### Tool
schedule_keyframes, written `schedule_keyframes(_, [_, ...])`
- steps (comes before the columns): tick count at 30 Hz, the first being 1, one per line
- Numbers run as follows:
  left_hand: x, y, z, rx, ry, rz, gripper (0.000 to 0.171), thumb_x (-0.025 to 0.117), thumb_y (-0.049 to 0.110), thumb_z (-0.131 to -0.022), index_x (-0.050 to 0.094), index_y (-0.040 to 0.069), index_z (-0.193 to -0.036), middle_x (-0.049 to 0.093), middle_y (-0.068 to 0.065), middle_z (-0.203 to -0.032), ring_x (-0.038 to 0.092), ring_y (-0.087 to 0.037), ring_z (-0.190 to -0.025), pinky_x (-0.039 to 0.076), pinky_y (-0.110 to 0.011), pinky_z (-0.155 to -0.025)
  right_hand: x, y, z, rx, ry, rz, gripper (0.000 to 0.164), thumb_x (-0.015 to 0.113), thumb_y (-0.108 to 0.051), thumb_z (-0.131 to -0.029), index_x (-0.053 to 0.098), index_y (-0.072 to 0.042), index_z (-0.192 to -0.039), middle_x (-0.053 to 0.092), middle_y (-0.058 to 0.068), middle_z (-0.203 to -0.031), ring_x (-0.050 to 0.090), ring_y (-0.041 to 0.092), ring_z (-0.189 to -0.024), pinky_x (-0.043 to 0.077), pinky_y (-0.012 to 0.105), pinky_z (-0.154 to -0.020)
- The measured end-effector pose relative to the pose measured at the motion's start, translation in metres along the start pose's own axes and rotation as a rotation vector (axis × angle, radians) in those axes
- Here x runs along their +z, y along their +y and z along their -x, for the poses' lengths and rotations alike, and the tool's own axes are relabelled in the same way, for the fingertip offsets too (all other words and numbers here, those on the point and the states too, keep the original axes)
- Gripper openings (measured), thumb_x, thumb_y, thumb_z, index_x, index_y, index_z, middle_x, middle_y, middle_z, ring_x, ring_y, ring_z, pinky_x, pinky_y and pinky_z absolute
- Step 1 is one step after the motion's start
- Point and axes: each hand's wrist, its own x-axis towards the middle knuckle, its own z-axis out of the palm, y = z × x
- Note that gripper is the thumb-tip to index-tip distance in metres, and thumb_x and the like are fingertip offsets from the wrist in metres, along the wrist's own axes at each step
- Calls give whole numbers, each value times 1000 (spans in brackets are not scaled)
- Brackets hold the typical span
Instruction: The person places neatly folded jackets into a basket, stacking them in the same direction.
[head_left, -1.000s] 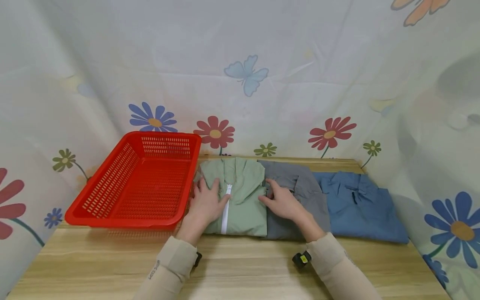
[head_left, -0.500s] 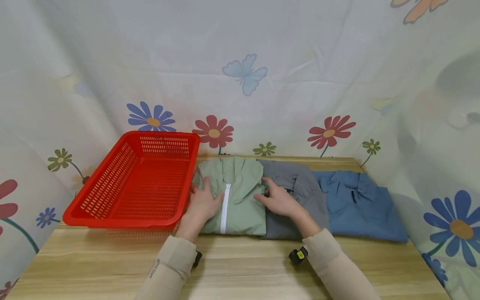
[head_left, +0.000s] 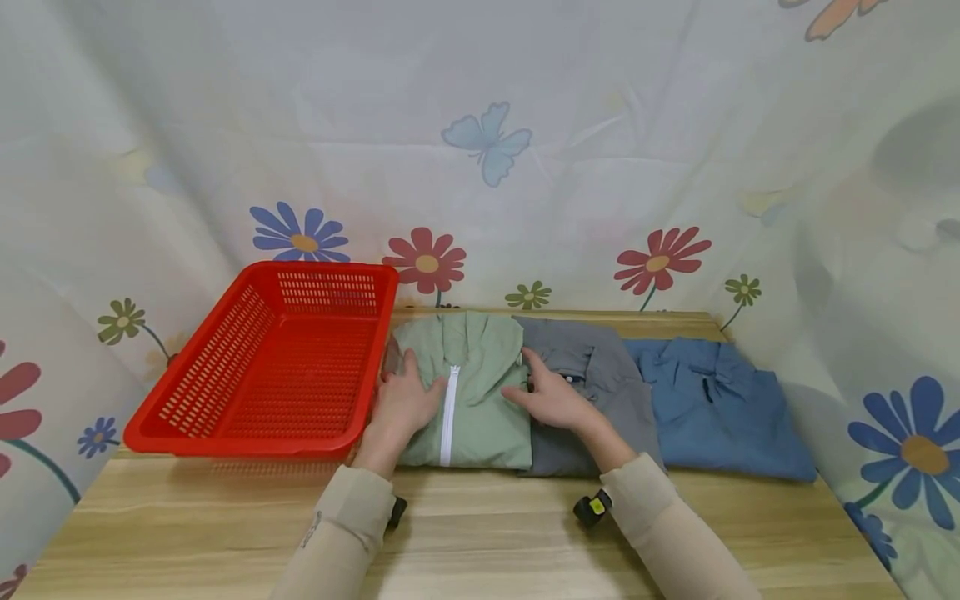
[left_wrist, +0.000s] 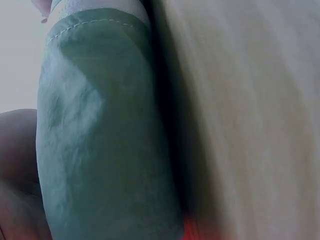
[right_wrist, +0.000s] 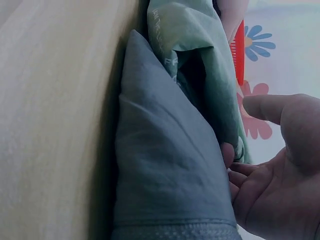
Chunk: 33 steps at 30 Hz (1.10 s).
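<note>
A folded light green jacket [head_left: 487, 425] with a white zipper lies on the table between both hands. My left hand [head_left: 405, 404] rests at its left side, fingers spread along the edge by the basket and thumb over the cloth. My right hand [head_left: 558, 400] is at its right edge, above a folded grey garment [head_left: 622, 417], with the thumb extended over the green fabric. In the right wrist view the fingertips [right_wrist: 227, 155] reach in at the green jacket's edge, the thumb standing apart. In the left wrist view the green cloth [left_wrist: 105, 140] hides most of the left hand.
A red plastic basket [head_left: 262, 446] with slotted walls stands left, close beside the left hand. To the right, a folded blue garment [head_left: 727, 425] lies against the grey one. The wooden table [head_left: 480, 533] meets a flower-printed curtain [head_left: 585, 208] behind.
The right hand has shifted slightly left, its thumb reaching further over the green jacket. The left hand stays nearly in place, and the view has tilted a little.
</note>
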Motion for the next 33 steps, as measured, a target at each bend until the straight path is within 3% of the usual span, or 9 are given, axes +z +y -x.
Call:
schedule_keyframes(4, [-1, 0, -1, 3, 7, 18, 83, 56, 43, -101, 22, -7, -159, 26, -37, -158, 31, -58, -140, 27, -62, -115, 1, 0, 0, -1, 12, 1, 90, 62, -38, -103, 4, -8, -165, 44, 34, -149, 47, 43, -137, 46, 54, -102])
schedule_keyframes(8, [-1, -1, -2, 14, 18, 45, 78, 58, 38, -101, 26, -5, -158, 17, -31, -164, 30, -55, -141, 27, -61, -115, 2, -1, 0, -26, 20, -9, 91, 64, -36, -102, 2, -14, -166, 42, 35, -150, 50, 44, -133, 48, 53, -97])
schedule_keyframes(12, [0, -2, -4, 25, 27, 80, 71, 58, 34, -101, 31, -1, -157, 33, -31, -157, 36, -53, -138, 29, -61, -114, 3, -2, -2, -74, 27, -1, 89, 66, -32, -102, 7, -18, -167, 41, 30, -153, 60, 39, -112, 48, 49, -88])
schedule_keyframes(15, [0, -4, -5, 22, 25, 99, 70, 58, 34, -100, 33, 0, -157, 40, -31, -153, 40, -52, -137, 31, -61, -113, 4, -3, -3, -104, 30, -1, 81, 67, -29, -101, 19, -17, -165, 36, 23, -159, 56, 38, -123, 45, 52, -99])
schedule_keyframes(18, [0, -5, -5, 17, 18, 122, 69, 58, 33, -101, 34, 0, -157, 40, -32, -153, 41, -52, -137, 32, -60, -113, 6, -3, -4, -106, 36, 2, 71, 67, -29, -101, 33, -14, -161, 37, 18, -160, 39, 36, -143, 37, 55, -110])
schedule_keyframes(24, [-3, -5, -5, 6, 2, 182, 66, 50, 28, -102, 32, -3, -157, 39, -31, -154, 42, -50, -137, 32, -56, -114, 7, 2, -6, -84, 78, -27, 60, 69, -22, -100, 45, -10, -153, 46, 19, -153, 42, 37, -141, 38, 54, -110])
schedule_keyframes(29, [-6, -1, -5, -25, -23, 243, 64, 40, 28, -102, 30, -1, -158, 36, -28, -158, 38, -48, -141, 29, -56, -116, 5, 4, -8, -81, 88, -81, 59, 70, -14, -98, 47, -9, -152, 44, 21, -154, 41, 37, -141, 40, 54, -109])
schedule_keyframes(33, [-9, 4, -4, -26, -4, 291, 59, 38, 28, -104, 35, 1, -156, 41, -26, -156, 42, -46, -139, 31, -56, -115, 2, 4, -8, -75, 100, -120, 59, 71, -11, -96, 49, -9, -151, 42, 21, -155, 42, 38, -140, 40, 55, -107])
